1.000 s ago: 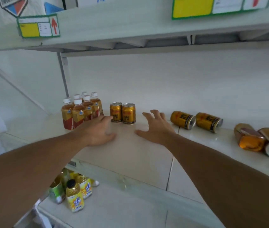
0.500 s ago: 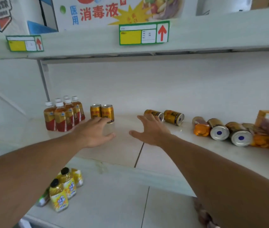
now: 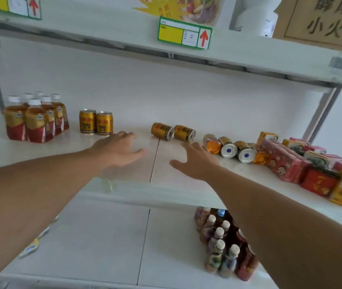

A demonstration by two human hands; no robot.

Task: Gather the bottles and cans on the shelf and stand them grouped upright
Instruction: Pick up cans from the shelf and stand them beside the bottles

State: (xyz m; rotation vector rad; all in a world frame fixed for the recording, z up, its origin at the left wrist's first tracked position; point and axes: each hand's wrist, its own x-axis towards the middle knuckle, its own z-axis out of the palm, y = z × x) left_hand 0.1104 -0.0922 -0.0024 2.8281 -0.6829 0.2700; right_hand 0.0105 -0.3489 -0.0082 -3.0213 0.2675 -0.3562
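Two gold cans (image 3: 172,132) lie on their sides on the shelf (image 3: 124,184), just right of its centre seam. Rigid metal, light by the look of them, smooth and round, so they'll likely roll if nudged; best gripped around the body mid-length, then tipped onto the base. Both hands empty, fingers spread and relaxed. Left hand (image 3: 118,149) hovers left of the seam, between the two upright cans (image 3: 96,122) and the fallen pair. Right hand (image 3: 195,161) sits right of the seam, fingertips just short of the nearer fallen can. More tipped cans and jars (image 3: 237,150) lie further right of the seam. Bottle group (image 3: 35,118) stands upright far left, beyond the upright cans
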